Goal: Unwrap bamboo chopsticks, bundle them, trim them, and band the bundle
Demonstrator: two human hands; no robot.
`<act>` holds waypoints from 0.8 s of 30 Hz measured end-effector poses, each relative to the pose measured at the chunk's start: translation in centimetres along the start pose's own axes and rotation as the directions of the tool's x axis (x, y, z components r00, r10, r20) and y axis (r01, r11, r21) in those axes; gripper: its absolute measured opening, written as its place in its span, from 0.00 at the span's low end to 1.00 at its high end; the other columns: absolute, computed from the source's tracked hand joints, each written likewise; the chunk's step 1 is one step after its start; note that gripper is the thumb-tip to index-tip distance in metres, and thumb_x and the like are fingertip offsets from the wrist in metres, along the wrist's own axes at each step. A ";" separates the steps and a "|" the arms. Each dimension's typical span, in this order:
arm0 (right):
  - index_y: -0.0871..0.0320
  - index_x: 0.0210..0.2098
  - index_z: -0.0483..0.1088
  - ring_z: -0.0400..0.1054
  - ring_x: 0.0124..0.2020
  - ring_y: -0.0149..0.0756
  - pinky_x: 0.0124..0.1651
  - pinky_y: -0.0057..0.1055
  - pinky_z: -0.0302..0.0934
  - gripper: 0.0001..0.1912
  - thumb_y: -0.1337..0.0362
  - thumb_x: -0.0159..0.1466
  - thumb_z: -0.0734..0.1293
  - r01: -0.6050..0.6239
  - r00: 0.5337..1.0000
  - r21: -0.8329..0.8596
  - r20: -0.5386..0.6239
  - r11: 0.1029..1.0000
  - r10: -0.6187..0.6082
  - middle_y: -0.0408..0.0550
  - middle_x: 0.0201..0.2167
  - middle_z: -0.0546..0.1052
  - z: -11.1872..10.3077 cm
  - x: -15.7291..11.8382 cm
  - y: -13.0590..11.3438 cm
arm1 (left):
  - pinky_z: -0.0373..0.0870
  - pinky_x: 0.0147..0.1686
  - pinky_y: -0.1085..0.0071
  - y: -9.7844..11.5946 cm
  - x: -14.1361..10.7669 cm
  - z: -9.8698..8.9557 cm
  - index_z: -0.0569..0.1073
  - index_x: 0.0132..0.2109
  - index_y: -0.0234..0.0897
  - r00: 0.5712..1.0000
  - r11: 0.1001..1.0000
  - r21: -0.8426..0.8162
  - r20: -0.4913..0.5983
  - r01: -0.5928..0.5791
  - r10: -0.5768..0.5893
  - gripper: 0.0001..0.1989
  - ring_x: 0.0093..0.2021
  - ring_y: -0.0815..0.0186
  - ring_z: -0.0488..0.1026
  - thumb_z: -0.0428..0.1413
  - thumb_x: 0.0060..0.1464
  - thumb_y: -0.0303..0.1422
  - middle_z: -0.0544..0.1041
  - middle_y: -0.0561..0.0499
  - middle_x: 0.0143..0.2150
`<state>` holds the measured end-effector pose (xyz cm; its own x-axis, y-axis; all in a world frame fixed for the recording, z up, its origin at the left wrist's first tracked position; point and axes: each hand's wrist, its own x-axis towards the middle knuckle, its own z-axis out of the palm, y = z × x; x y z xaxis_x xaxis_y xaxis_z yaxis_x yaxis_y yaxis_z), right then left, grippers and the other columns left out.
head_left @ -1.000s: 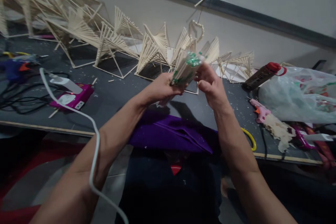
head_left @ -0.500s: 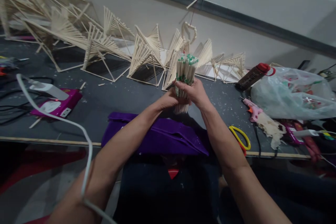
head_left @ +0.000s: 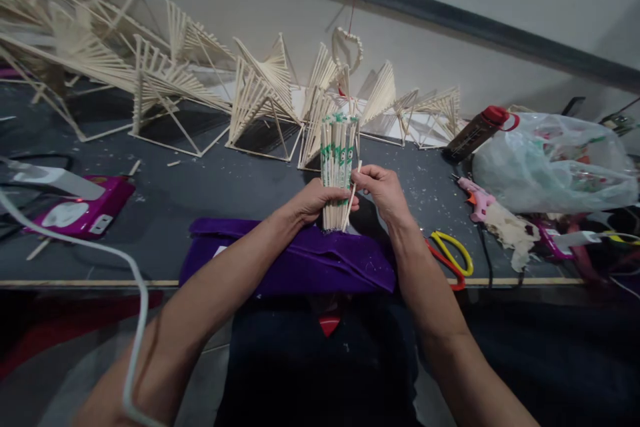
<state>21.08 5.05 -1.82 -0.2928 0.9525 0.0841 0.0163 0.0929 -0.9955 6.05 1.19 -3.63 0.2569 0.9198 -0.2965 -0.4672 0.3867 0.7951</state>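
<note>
A pack of wooden chopsticks [head_left: 336,147] in clear plastic with green print stands nearly upright in front of me. My left hand [head_left: 320,201] is closed around its lower part, thumb across the front. At the pack's right side, my right hand [head_left: 377,183] pinches a thin wooden chopstick [head_left: 353,195], which slants down along the pack. Whether this chopstick is fully out of the wrapper I cannot tell. Below both hands lies a folded purple cloth [head_left: 295,257] at the table's front edge.
Several twisted stick models [head_left: 265,100] line the back of the dark table [head_left: 165,193]. On the right are scissors [head_left: 453,253], a pink glue gun [head_left: 480,200], a dark bottle [head_left: 475,133] and a plastic bag [head_left: 555,163]. A white cable [head_left: 137,280] crosses before my left arm, near a magenta power strip [head_left: 80,210].
My right hand has left the front of the pack and now pinches a chopstick at its right side. The left hand keeps the pack, which sits slightly lower and more to the left.
</note>
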 end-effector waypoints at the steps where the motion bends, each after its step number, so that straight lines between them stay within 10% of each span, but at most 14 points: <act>1: 0.59 0.25 0.73 0.63 0.23 0.25 0.25 0.23 0.54 0.11 0.57 0.52 0.71 -0.020 1.000 0.021 -0.001 1.000 0.020 0.41 0.21 0.72 -0.2 0.0 0.1 | 0.77 0.34 0.63 0.0 0.0 0.1 0.76 0.37 0.28 1.000 1.000 -0.001 0.000 -0.004 0.004 0.14 0.29 0.60 0.78 0.64 0.39 0.25 0.80 0.44 0.29; 12: 0.55 0.26 0.61 0.61 0.17 0.24 0.19 0.22 0.52 0.18 0.50 0.54 0.70 -0.016 0.987 0.236 -0.151 0.972 0.053 0.35 0.17 0.64 -1.8 0.5 0.3 | 0.76 0.29 0.66 0.7 0.0 -0.6 0.72 0.37 0.31 0.997 0.997 -0.058 -0.056 0.045 -0.048 0.12 0.29 0.61 0.78 0.61 0.41 0.24 0.79 0.48 0.27; 24: 0.58 0.25 0.66 0.53 0.17 0.22 0.18 0.22 0.45 0.16 0.52 0.51 0.72 -0.012 1.000 0.105 -0.005 0.994 0.012 0.35 0.17 0.63 0.4 -0.6 -0.3 | 0.76 0.34 0.63 -0.6 -0.4 0.1 0.76 0.39 0.28 0.990 0.995 0.095 0.136 0.030 -0.043 0.16 0.31 0.58 0.78 0.65 0.41 0.30 0.80 0.42 0.30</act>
<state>20.91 4.34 -1.57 -0.2881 0.9549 0.0721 -0.0808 0.0508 -0.9954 6.32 0.59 -3.96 0.3899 0.8847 -0.2557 -0.3769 0.4066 0.8322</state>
